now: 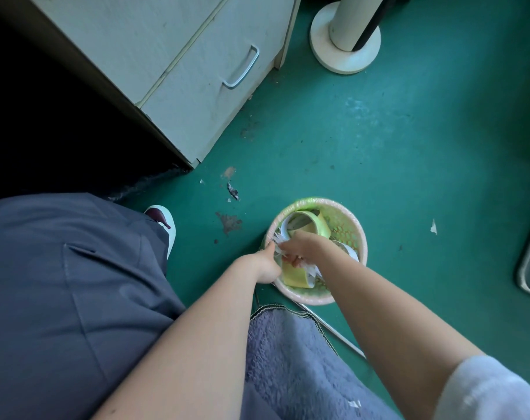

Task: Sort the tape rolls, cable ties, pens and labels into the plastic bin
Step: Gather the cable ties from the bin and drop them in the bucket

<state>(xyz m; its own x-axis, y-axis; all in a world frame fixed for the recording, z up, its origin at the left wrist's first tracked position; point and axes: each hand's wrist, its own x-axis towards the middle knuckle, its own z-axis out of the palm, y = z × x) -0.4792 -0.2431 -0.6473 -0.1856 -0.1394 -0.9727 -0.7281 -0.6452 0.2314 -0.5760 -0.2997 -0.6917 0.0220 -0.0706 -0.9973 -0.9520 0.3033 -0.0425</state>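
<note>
Down on the green floor [379,147]: both hands in a round plastic bin [356,225].

Bin holds a yellow-green tape roll [313,224] at its far side, tipped on edge; a second yellow tape roll [294,275] at the near rim; a white roll [347,248] partly hidden under the right forearm. White cable ties [277,239] fan out at the left rim, between the two hands. Left hand [266,265] grips the near-left rim, thumb by the ties. Right hand [303,245] curls down over the ties and the near roll; exact pinch cannot be told. Grey towel [291,353] across the lap.
</note>
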